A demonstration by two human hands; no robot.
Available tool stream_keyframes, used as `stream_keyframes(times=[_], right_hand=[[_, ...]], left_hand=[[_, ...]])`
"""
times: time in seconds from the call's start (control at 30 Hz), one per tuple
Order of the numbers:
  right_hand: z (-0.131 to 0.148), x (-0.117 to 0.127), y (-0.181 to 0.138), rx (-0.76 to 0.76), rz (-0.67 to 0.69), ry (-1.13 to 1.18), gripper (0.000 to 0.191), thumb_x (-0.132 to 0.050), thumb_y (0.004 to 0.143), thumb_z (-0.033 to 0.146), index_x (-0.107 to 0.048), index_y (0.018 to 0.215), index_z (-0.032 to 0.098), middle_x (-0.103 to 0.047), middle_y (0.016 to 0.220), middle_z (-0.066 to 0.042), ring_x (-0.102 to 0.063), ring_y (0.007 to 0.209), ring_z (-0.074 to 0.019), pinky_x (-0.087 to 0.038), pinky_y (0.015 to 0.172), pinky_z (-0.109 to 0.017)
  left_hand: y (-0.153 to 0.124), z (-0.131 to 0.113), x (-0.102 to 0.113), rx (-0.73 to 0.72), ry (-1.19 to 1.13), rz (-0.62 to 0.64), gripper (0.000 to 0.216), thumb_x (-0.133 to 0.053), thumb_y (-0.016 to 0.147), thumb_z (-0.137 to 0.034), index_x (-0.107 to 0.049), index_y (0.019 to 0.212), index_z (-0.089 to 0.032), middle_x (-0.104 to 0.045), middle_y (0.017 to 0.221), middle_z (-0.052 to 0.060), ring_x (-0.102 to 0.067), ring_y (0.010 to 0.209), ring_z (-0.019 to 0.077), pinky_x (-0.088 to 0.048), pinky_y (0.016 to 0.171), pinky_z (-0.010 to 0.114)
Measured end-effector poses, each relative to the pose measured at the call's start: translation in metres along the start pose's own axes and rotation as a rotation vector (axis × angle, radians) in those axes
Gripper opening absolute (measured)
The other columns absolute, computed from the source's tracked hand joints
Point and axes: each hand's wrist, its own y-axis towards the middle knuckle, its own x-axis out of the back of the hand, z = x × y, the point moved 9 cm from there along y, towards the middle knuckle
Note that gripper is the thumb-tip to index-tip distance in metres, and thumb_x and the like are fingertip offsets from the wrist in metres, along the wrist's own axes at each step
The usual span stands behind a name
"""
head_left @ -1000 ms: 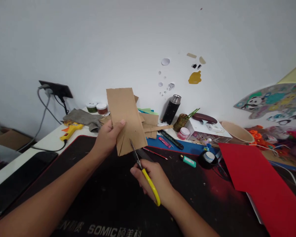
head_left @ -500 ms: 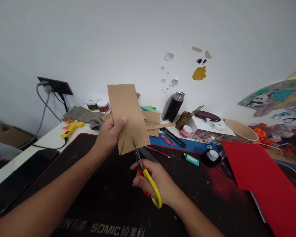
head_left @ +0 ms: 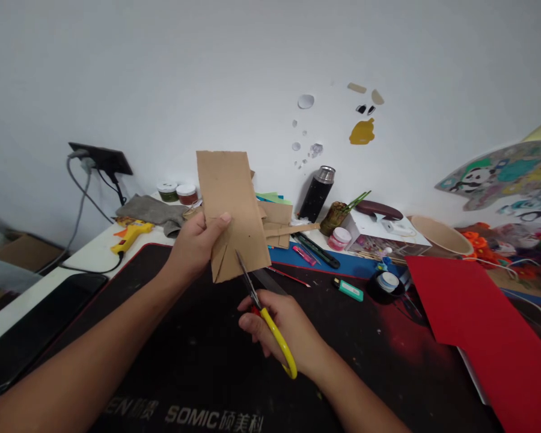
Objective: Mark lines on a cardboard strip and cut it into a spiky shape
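Note:
My left hand (head_left: 197, 245) grips a piece of brown cardboard (head_left: 229, 195) by its left edge, thumb on the near face, holding it upright above the dark desk mat. Slits or creases run up from the cardboard's lower left part. In my right hand (head_left: 282, 322) are scissors (head_left: 277, 337) with a yellow and a red handle loop. Their blades point up and left at the cardboard's lower edge, one blade lying across its near face. The other blade is mostly hidden. My right fingers wrap around the handles.
Behind the cardboard lie more cardboard scraps (head_left: 279, 215). A black thermos (head_left: 316, 195), pink jar (head_left: 339, 239), cutter knife (head_left: 320, 251) and green lighter (head_left: 348, 289) are to the right, with red sheets (head_left: 482, 319) beyond. At left are a yellow glue gun (head_left: 130, 236) and a black phone (head_left: 36, 331).
The scissors' handles have come closer together, with less of the red loop showing. The cardboard has shifted slightly left and turned a little.

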Motion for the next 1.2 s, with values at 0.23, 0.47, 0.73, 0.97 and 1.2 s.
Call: stream_keyframes(times=[0.23, 0.47, 0.73, 0.97, 1.2], right_hand=[[0.008, 0.004, -0.002, 0.058, -0.075, -0.127, 0.034, -0.074, 0.100, 0.054, -0.073, 0.095, 0.021, -0.056, 0.064, 0.005, -0.051, 0.053, -0.0116, -0.037, 0.051, -0.023], [0.015, 0.010, -0.002, 0.086, -0.161, -0.296, 0.032, -0.074, 0.100, 0.048, -0.070, 0.083, 0.021, -0.058, 0.068, 0.003, -0.054, 0.064, -0.0144, -0.039, 0.061, -0.025], [0.016, 0.010, -0.002, 0.066, -0.177, -0.386, 0.031, -0.070, 0.102, 0.039, -0.063, 0.078, 0.021, -0.063, 0.073, 0.000, -0.057, 0.071, -0.0170, -0.041, 0.067, -0.028], [0.015, 0.009, -0.001, 0.096, -0.222, -0.478, 0.031, -0.070, 0.102, 0.032, -0.060, 0.074, 0.022, -0.062, 0.069, -0.001, -0.057, 0.067, -0.0172, -0.041, 0.062, -0.027], [0.013, 0.006, -0.001, 0.111, -0.210, -0.462, 0.027, -0.070, 0.102, 0.032, -0.064, 0.078, 0.021, -0.065, 0.070, -0.001, -0.059, 0.065, -0.0163, -0.041, 0.059, -0.026]], left_hand=[[-0.001, 0.001, -0.001, -0.012, -0.052, 0.008, 0.046, -0.085, 0.089, -0.058, -0.078, 0.112, -0.019, -0.084, 0.101, 0.009, -0.080, 0.088, 0.0284, -0.066, 0.080, 0.039], [-0.002, 0.004, -0.003, -0.006, -0.067, -0.005, 0.043, -0.086, 0.088, -0.057, -0.077, 0.108, -0.019, -0.085, 0.099, 0.010, -0.081, 0.088, 0.0297, -0.067, 0.077, 0.039], [-0.001, 0.008, -0.003, 0.014, -0.068, 0.011, 0.047, -0.086, 0.088, -0.058, -0.077, 0.110, -0.018, -0.085, 0.100, 0.011, -0.082, 0.092, 0.0309, -0.067, 0.077, 0.038], [-0.001, 0.007, -0.003, 0.001, -0.066, 0.012, 0.044, -0.086, 0.088, -0.058, -0.078, 0.108, -0.020, -0.085, 0.097, 0.009, -0.081, 0.088, 0.0291, -0.067, 0.076, 0.038], [-0.002, 0.004, -0.006, 0.001, -0.075, 0.022, 0.041, -0.085, 0.088, -0.055, -0.077, 0.107, -0.020, -0.083, 0.094, 0.009, -0.080, 0.083, 0.0277, -0.065, 0.074, 0.037]])
